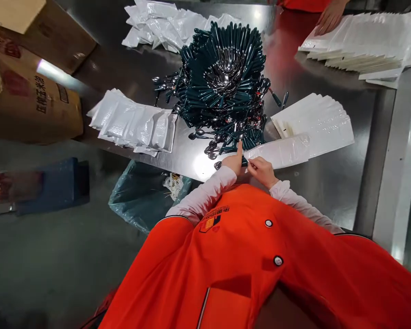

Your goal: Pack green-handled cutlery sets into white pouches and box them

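My left hand (234,161) is at the table's near edge, thumb pointing up and fingers curled around a dark green-handled spoon (218,165); the bowl shows to its left and part of the handle to its right. Close beside it, my right hand (263,171) pinches at the open end of a long white plastic bag (282,151). The exact pinch point is partly hidden by the fingers. The bag lies flat over a fanned stack of white bags (325,121). Just beyond my hands rises a large heap of green-handled spoons (222,82), with loose ones at its foot.
Filled white packets (133,121) lie left, with more packets (171,25) at the far side. A co-worker's hand (330,18) rests on another bag stack (366,43). Cardboard boxes (34,91) stand at left. Below the table edge is a lined bin (133,196).
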Motion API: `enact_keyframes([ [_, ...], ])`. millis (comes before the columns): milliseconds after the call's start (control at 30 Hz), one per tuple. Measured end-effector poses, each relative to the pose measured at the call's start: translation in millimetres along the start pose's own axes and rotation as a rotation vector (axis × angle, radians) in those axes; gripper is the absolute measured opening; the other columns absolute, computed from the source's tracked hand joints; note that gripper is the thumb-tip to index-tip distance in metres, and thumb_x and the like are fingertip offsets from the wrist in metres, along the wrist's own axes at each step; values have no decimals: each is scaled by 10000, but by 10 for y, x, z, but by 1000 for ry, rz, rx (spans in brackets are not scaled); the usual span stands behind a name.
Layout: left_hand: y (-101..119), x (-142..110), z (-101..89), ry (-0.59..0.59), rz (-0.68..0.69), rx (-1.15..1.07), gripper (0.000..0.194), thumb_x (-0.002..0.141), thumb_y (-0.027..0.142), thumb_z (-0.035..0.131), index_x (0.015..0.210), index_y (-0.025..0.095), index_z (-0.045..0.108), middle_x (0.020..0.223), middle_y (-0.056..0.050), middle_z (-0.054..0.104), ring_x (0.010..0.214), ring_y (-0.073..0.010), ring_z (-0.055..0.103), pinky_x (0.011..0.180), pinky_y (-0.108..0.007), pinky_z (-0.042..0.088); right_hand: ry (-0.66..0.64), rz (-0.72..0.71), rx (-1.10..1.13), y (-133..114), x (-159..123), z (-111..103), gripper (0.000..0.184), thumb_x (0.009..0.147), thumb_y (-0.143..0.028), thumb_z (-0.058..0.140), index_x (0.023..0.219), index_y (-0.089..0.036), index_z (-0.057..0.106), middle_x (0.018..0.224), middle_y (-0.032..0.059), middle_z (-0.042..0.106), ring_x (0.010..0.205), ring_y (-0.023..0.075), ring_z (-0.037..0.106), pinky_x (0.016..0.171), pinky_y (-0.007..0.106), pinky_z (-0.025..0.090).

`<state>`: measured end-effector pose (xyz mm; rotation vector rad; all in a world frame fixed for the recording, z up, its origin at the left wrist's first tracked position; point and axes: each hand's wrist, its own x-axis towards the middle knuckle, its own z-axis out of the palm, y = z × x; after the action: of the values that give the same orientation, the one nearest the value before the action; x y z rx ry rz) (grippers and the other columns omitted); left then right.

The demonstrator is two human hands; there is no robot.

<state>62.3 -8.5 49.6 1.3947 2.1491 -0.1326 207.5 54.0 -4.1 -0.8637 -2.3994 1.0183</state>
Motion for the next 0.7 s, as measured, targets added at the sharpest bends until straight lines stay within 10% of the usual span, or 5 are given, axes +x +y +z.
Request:
enact_keyframes([
  [200, -22, -4, -168, -70, 135, 79, 528, 908, 250, 653, 1396, 102, 517, 1128, -193, 751, 1113, -329, 731, 910, -348, 535, -232, -35, -94, -190, 318, -356, 113, 845, -306, 728, 836, -194, 732, 887, 132, 712, 921, 294, 634, 873, 403, 489],
  [300, 15, -27, -321, -8, 178, 162, 518, 854, 207, 697, 1324, 57, 538, 1111, -232, 739, 1105, -359, 726, 899, -372, 538, -261, -57, -83, -146, 718, -712, 480, 549, -384, 972, 923, -180, 752, 1000, 133, 733, 1078, 348, 613, 921, 415, 491],
  [500, 171, -210, -686, 154, 329, 263, 400, 1019, 187, 450, 1365, 7, 540, 1134, -283, 715, 1162, -368, 689, 949, -432, 492, -853, -40, 266, -257, 1142, -673, 419, 367, -384, 961, 635, -187, 705, 606, -15, 660, 685, 201, 622, 634, 308, 485],
  [700, -87, -528, -1194, 299, 521, 228, 350, 994, 207, 542, 1320, 131, 644, 1246, -191, 687, 1279, -321, 584, 1163, -500, 361, -462, -39, 444, -483, 840, -190, 334, 571, -381, 887, 718, -165, 679, 656, 7, 676, 693, 185, 616, 681, 322, 530],
])
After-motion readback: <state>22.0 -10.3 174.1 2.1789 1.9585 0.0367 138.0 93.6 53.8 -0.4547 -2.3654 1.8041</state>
